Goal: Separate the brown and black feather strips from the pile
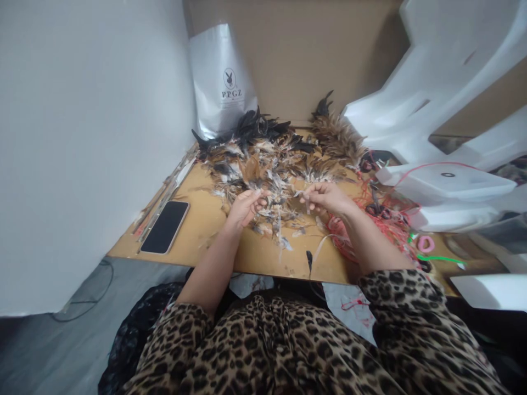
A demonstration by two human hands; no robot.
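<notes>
My left hand [247, 207] is closed in a pinch at the near side of the feather pile. Brown feathers [252, 171] fan upward just beyond its fingertips and appear to be held by them, though the grip itself is partly hidden. To the right, my right hand [323, 197] pinches a thin whitish strip [307, 207], whose end hangs below the fingers. Between and beyond both hands spreads a pile of loose brown, white and black feathers [280, 159]. A few pale feathers [284, 241] lie nearer to me on the wooden table [255, 258].
A smartphone [165, 227] lies at the left. Behind the pile stands a silver bag [214, 71]. Tangled red string [395, 230], black scissors [376, 209] and a white plastic box [448, 184] are at the right. White panels [94, 137] border the left side.
</notes>
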